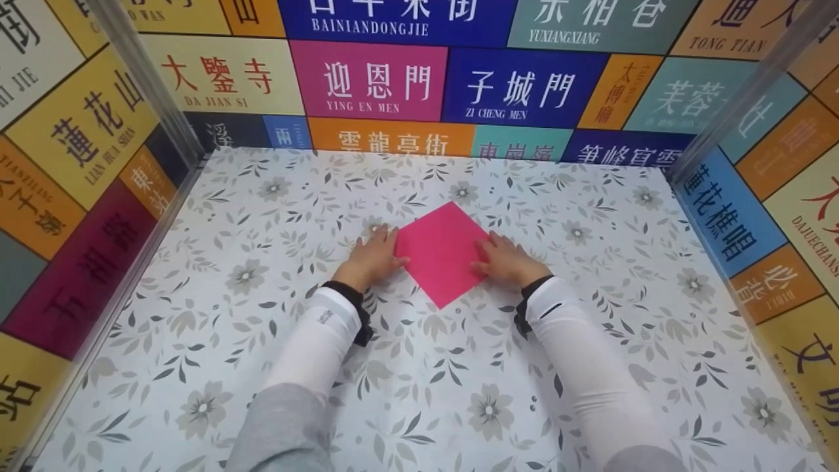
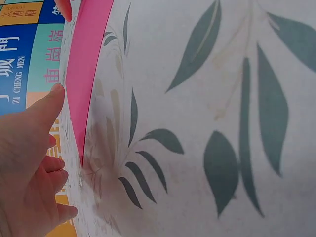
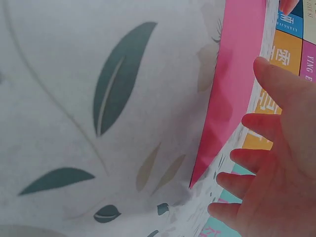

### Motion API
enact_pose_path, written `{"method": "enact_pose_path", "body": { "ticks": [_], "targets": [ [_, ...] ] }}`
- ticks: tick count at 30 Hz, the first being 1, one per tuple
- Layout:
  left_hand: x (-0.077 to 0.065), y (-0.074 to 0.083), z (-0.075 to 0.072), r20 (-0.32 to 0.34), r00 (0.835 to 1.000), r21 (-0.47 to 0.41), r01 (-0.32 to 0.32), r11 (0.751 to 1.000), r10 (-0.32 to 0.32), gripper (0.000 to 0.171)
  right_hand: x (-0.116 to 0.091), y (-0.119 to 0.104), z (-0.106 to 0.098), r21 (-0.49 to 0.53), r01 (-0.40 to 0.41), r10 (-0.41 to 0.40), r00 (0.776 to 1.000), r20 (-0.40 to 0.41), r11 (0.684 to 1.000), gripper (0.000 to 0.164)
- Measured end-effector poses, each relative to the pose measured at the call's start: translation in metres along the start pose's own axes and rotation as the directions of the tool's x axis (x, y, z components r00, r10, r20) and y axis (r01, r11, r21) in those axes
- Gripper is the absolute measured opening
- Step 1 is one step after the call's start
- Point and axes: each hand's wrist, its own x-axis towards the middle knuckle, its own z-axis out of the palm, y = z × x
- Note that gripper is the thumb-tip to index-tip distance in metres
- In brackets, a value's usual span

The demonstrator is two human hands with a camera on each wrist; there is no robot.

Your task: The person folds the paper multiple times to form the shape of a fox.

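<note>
A square sheet of bright pink paper (image 1: 443,254) lies flat on the table, turned so its corners point toward and away from me. At its left corner is my left hand (image 1: 375,257), fingers extended and thumb at the paper's edge. My right hand (image 1: 512,258) is at the opposite corner, its fingertips overlapping the edge. In the left wrist view the pink paper (image 2: 89,74) runs past the thumb of the left hand (image 2: 29,148). The right wrist view has the right hand (image 3: 276,143) with spread, straight fingers beside the paper (image 3: 227,84).
The table (image 1: 419,406) wears a white cloth with grey flowers and leaves. Colourful panels with Chinese lettering (image 1: 373,78) stand along the back and both sides. Clear corner strips (image 1: 141,78) join the panels at the back.
</note>
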Motion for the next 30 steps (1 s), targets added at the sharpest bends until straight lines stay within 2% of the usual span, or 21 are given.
{"method": "enact_pose_path", "body": {
  "ticks": [7,16,23,30],
  "targets": [
    [0.007,0.009,0.012,0.031,0.999,0.015,0.011,1.0,-0.012,0.078,0.0,0.006,0.002,0.006,-0.042,0.042,0.999,0.007,0.999,0.071],
    [0.009,0.014,0.02,0.058,0.998,0.087,0.022,0.996,-0.027,0.079,0.001,0.009,0.01,-0.059,-0.003,0.002,1.0,-0.012,0.998,0.073],
    [0.01,0.016,0.02,0.068,0.998,0.051,-0.005,0.999,0.002,0.078,0.001,0.009,0.011,-0.122,0.024,-0.029,0.999,-0.04,0.992,0.07],
    [0.004,0.017,0.02,0.067,0.998,0.062,-0.023,0.998,0.019,0.077,-0.001,0.008,0.014,-0.159,0.044,-0.052,0.998,-0.043,0.986,0.07]
  ]
}}
